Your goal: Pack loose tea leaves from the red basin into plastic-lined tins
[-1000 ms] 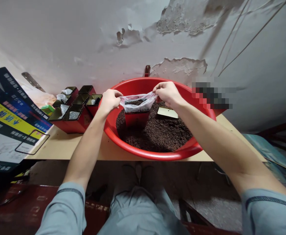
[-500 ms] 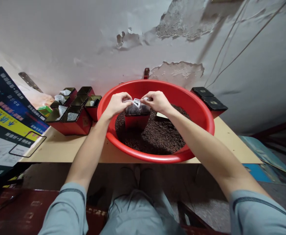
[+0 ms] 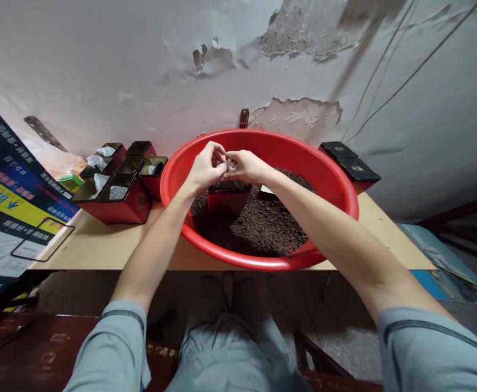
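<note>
Both my hands meet over a red tin (image 3: 227, 202) that stands in a big red plastic basin (image 3: 258, 263). Pinched in my left hand (image 3: 209, 166) is the gathered top of a clear plastic bag (image 3: 230, 165) that lines the tin. My right hand (image 3: 247, 165) grips the same bag top from the other side, fingers closed. Dark loose tea leaves (image 3: 266, 228) cover the basin's bottom around the tin. A pale flat piece (image 3: 266, 190) lies on the leaves, partly behind my right forearm. The bag's lower part is hidden inside the tin.
On the table (image 3: 95, 253) at left stand several open red tins (image 3: 130, 207), some with plastic bags inside. Two tins with black lids (image 3: 358, 170) stand right of the basin. A printed box (image 3: 13, 207) is at far left, and a peeling wall (image 3: 148, 71) rises behind.
My hands have come together over the tin. The bag's mouth, spread between them before, is now bunched up in my fingers.
</note>
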Motion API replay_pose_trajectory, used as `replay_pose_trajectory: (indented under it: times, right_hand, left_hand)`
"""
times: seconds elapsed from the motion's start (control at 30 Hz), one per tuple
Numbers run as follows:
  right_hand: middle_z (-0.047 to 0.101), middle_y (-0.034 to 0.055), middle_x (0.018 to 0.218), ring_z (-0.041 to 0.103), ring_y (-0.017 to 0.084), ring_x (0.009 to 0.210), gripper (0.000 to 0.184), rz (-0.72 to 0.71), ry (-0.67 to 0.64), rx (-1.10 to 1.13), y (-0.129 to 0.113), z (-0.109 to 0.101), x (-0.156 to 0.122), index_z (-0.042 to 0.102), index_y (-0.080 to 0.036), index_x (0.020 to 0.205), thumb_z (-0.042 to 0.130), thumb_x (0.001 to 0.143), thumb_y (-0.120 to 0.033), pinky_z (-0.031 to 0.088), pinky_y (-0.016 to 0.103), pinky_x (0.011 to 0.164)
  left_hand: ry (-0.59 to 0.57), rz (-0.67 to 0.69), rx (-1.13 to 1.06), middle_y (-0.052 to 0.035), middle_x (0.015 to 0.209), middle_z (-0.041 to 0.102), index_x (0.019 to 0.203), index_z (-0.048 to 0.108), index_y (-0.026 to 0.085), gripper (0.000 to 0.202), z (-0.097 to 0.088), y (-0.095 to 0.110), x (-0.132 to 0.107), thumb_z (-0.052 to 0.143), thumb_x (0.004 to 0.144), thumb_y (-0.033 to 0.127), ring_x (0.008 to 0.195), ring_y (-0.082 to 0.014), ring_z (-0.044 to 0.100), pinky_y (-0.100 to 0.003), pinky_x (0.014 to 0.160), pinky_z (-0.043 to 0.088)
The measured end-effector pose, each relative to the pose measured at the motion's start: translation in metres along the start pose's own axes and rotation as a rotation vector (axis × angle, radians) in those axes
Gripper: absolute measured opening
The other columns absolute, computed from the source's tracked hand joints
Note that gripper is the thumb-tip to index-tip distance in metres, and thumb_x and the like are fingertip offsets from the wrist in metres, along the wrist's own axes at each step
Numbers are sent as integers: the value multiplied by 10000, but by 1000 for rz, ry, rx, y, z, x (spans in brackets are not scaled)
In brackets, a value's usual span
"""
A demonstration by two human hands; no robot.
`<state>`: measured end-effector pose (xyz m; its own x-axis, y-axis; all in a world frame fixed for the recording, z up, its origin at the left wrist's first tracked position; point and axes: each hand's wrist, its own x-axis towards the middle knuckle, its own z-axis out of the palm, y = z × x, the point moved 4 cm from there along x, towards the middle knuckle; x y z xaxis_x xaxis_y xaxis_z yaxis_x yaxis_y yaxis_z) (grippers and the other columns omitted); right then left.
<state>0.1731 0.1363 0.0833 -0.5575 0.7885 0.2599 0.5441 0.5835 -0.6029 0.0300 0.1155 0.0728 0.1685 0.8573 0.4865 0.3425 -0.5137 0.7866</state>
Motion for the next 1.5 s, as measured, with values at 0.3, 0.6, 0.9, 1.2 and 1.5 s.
replay_pose_trajectory:
  times: [0.3, 0.6, 0.9, 1.2, 1.5]
  right_hand:
    - [729, 55, 776, 624, 180, 751, 64, 25, 126, 28, -4, -19, 2, 768, -154, 785, 704, 784, -161, 469, 300, 726]
    - [694, 57, 809, 582, 159, 709, 288, -196, 18, -222, -9, 2, 3, 808, -126, 805, 543, 702, -77, 440, 298, 688]
    - [737, 30, 788, 591, 149, 710, 297, -162, -131, -196, 11, 19, -1, 805, -183, 751, 567, 668, -26, 420, 270, 680]
    - [641, -18, 583, 562, 148, 644, 146, 26, -125, -174, -11, -11, 17, 796, -198, 672, 755, 642, -60, 400, 303, 642]
    - [622, 26, 577, 560, 179, 589, 192, 300, 33, -38, -11, -11, 3, 805, -176, 734, 711, 680, -18, 477, 357, 631]
  left_hand:
    - [-134, -28, 137, -185, 1498, 535, 1430, 511, 180, 1023, -9, -12, -15, 984, 535, 331, 1440, -413, 499, -550, 1224, 411]
    - [-188, -52, 49, -79, 1122, 669, 1166, 675, 165, 662, 13, -21, -25, 933, 571, 298, 1090, -320, 667, -510, 1032, 556]
    - [-170, -127, 85, -175, 1397, 561, 1315, 545, 152, 939, 11, -44, -33, 974, 520, 406, 1326, -370, 574, -526, 1175, 458]
    - [-237, -181, -155, -138, 1132, 742, 1076, 692, 134, 554, 25, -23, -18, 892, 665, 447, 1139, -328, 702, -471, 1027, 565]
    - [-7, -182, 51, -213, 1537, 518, 1299, 627, 131, 865, 39, -33, -12, 992, 522, 238, 1426, -431, 532, -579, 1223, 429]
